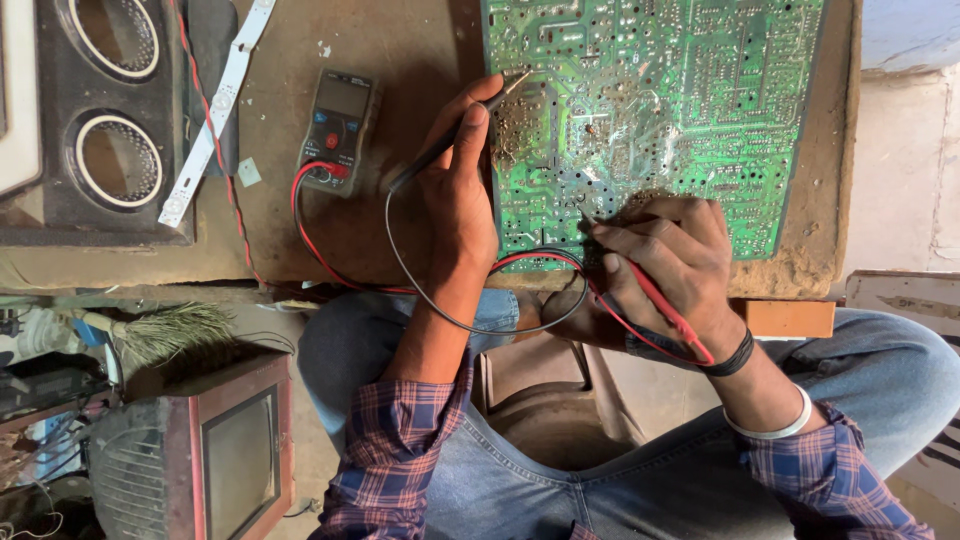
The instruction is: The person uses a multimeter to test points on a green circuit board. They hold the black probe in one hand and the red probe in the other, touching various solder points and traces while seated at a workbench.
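Note:
A large green circuit board (690, 90) lies solder side up on a worn wooden bench (400, 40). My left hand (458, 190) grips a black test probe (440, 150), its tip touching the board's left part. My right hand (670, 270) grips a red test probe (665, 305), whose tip rests on the board near its lower edge. Red and black leads (310, 235) run from the probes to a small dark multimeter (338, 128) lying on the bench left of the board.
A speaker box (105, 120) with two round openings stands at the far left, a white strip (212, 130) beside it. Below the bench sit a small old television set (225, 455), a brush and loose clutter. My legs in jeans fill the lower middle.

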